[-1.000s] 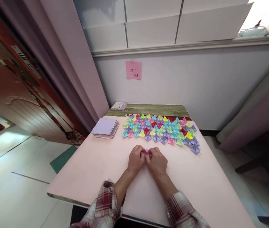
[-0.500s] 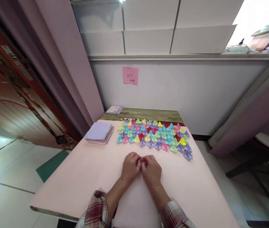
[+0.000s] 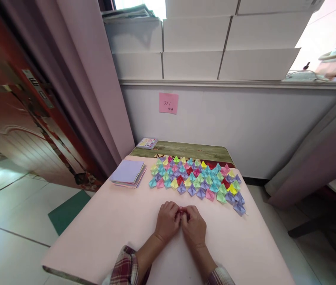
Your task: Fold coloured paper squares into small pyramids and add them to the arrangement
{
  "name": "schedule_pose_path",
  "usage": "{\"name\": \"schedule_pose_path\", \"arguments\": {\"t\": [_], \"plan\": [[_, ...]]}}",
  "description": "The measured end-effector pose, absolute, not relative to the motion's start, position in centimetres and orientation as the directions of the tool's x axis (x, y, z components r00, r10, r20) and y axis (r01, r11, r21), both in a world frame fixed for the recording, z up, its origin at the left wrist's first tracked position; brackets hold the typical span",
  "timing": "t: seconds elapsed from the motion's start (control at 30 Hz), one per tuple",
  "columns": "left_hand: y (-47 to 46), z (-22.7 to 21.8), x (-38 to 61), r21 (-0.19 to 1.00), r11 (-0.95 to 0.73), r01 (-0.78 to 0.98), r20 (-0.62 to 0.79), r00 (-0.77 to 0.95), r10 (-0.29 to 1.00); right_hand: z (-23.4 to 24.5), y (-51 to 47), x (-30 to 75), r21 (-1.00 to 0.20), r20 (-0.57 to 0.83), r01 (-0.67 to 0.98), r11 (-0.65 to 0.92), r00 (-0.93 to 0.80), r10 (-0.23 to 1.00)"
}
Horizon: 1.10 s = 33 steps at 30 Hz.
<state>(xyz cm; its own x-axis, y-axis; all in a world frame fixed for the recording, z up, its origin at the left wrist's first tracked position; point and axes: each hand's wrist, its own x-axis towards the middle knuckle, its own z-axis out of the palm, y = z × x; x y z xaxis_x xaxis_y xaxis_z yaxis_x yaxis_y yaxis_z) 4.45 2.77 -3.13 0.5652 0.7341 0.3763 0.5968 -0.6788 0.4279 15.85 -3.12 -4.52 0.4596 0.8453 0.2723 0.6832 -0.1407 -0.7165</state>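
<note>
My left hand (image 3: 168, 221) and my right hand (image 3: 194, 225) meet knuckle to knuckle over the pink table (image 3: 102, 233), both closed in a pinch on a small red-pink folded paper piece (image 3: 182, 211) held between the fingertips. Beyond the hands lies a spread of several small folded paper shapes (image 3: 197, 179) in many colours, set in rows. A stack of square coloured paper sheets (image 3: 128, 173), lilac on top, rests at the table's far left.
A small printed packet (image 3: 147, 143) lies on the wooden surface (image 3: 191, 151) behind the pink table. A pink note (image 3: 168, 103) sticks to the white wall. A curtain (image 3: 97, 79) and a red-brown door (image 3: 16, 118) stand left; a dark chair (image 3: 328, 213) right.
The view shifted slightly and tilted. Both hands stay together on the small paper piece, with only small finger movements.
</note>
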Motion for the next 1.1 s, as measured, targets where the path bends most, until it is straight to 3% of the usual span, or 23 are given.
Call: {"name": "schedule_pose_path", "arguments": {"t": [0.23,0.4,0.5,0.7,0.9,1.0,1.1], "plan": [[2.9,-3.4,4.3,0.567,-0.628,0.532,0.363,0.523,0.771,-5.0,-3.2,16.3,-0.843,0.244,0.535,-0.056,0.473,0.847],[6.4,-3.2,2.1,0.796,-0.361,0.486,0.277,0.236,0.931,-5.3,-3.3,16.6,-0.948,0.135,0.306,-0.089,0.64,0.756],[8.7,-2.8,0.0,0.815,-0.323,0.481,0.296,0.134,0.946,-5.4,-3.3,16.5,-0.955,0.104,0.277,-0.109,0.654,0.749],[9.7,-3.2,-3.2,0.819,-0.322,0.474,0.303,0.118,0.946,-5.1,-3.1,16.3,-0.919,0.128,0.364,-0.15,0.637,0.76],[11.9,-1.0,-5.5,0.751,-0.338,0.567,0.368,0.065,0.928,-5.2,-3.0,16.2,-0.905,0.12,0.384,-0.184,0.643,0.756],[12.0,0.5,-5.7,0.616,-0.366,0.698,0.343,0.181,0.922,-5.5,-3.0,16.2,-0.901,0.111,0.388,-0.194,0.639,0.761],[11.3,1.2,-5.3,0.427,-0.348,0.834,0.185,0.296,0.937,-5.6,-3.1,16.1,-0.897,0.106,0.393,-0.205,0.638,0.763]]}}
